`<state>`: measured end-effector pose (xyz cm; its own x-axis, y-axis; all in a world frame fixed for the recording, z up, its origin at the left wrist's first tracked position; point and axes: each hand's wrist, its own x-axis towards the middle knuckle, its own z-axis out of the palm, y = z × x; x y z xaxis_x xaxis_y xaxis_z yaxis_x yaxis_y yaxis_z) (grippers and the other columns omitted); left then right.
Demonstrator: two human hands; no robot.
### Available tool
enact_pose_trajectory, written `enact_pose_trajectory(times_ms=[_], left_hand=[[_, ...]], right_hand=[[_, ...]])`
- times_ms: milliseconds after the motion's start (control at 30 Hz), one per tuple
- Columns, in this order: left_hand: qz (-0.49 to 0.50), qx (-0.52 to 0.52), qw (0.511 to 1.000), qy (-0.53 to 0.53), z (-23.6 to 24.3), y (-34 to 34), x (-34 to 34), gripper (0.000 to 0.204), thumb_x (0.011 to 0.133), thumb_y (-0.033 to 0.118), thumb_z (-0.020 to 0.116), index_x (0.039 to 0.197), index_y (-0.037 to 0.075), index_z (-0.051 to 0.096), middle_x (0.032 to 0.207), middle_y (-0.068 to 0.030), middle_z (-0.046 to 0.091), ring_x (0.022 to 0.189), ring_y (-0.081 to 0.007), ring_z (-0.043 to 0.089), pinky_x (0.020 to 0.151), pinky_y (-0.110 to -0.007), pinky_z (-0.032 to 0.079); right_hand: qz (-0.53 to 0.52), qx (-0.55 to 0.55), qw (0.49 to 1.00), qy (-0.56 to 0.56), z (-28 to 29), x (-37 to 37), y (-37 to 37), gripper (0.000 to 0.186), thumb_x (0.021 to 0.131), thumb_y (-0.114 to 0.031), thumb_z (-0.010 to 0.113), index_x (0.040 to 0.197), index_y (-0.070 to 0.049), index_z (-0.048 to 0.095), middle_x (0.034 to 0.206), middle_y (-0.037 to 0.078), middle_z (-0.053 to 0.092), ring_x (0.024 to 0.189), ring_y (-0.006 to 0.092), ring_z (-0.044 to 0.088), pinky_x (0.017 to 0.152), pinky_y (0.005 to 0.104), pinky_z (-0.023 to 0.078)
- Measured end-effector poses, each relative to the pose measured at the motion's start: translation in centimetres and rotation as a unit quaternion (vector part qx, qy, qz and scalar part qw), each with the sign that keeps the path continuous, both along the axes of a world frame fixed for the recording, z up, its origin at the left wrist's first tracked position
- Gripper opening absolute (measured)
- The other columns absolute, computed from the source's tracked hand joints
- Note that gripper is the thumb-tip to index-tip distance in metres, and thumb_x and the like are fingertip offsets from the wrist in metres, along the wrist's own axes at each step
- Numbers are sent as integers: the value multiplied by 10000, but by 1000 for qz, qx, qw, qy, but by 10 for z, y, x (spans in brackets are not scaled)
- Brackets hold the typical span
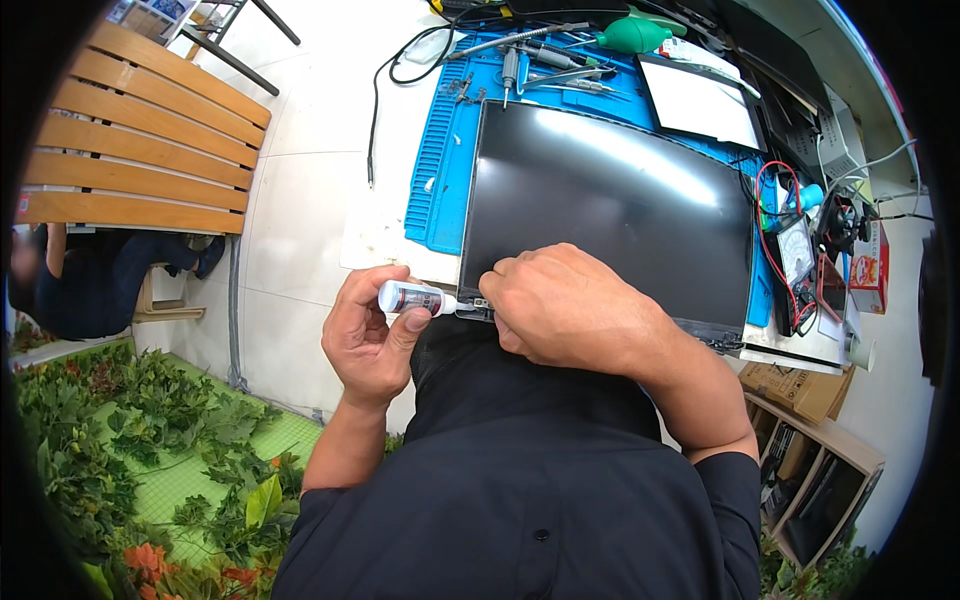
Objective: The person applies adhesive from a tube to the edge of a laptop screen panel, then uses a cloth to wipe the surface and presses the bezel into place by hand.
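Note:
A black laptop screen panel [600,210] lies on a blue work mat [433,190], its near edge toward me. My left hand [370,335] is closed round a small white squeeze bottle [410,297] with a dark printed label. The bottle is tilted, and its thin nozzle points right, at the metal hinge [480,305] on the panel's near left corner. I cannot tell whether the nozzle touches the hinge. Over the panel's near edge, just right of the hinge, rests my right hand [560,305] with its fingers curled in. Its fingertips, and whatever they grip, are hidden.
Screwdrivers and tweezers [575,85] lie at the mat's far side beside a green air blower [635,35]. A white pad [700,100], a meter [797,250] with red leads and a red box [870,268] crowd the right. A slatted wooden bench [150,130] stands left, a person beyond it.

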<state>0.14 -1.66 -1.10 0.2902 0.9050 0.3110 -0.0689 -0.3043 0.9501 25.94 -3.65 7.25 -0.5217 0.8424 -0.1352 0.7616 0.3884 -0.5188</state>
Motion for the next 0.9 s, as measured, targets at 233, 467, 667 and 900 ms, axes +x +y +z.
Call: enact_pose_trajectory(times_ms=[233,467,667,900], left_hand=[[-6,17,1000,1,1,0,1,426,999,78,873,1338,-92,677,1218,-174,698,1030,-210,756,887,-318,618],[-7,30,1000,2,-1,-2,0,438,990,94,886,1335,-86,684,1223,-174,698,1044,-214,752,884,-319,619],[-14,33,999,2,1,-2,2,442,989,90,886,1346,-77,688,1244,-172,696,1055,-209,749,896,-322,625],[-20,31,999,0,-1,-4,3,446,991,87,882,1354,-77,681,1237,-167,695,1051,-215,760,899,-328,634]], right_hand=[[1,-2,1000,7,-2,0,0,181,865,-87,788,923,77,738,901,231,770,905,417,783,844,500,626],[3,-7,1000,0,-1,0,0,199,865,-98,799,943,75,739,909,227,772,915,413,785,852,499,626],[-3,-4,1000,-3,-3,0,-1,213,872,-112,803,956,72,738,918,220,771,924,409,785,858,498,625],[-3,-2,1000,2,-2,0,-1,200,877,-103,790,958,72,737,922,221,771,920,407,783,864,496,624]])
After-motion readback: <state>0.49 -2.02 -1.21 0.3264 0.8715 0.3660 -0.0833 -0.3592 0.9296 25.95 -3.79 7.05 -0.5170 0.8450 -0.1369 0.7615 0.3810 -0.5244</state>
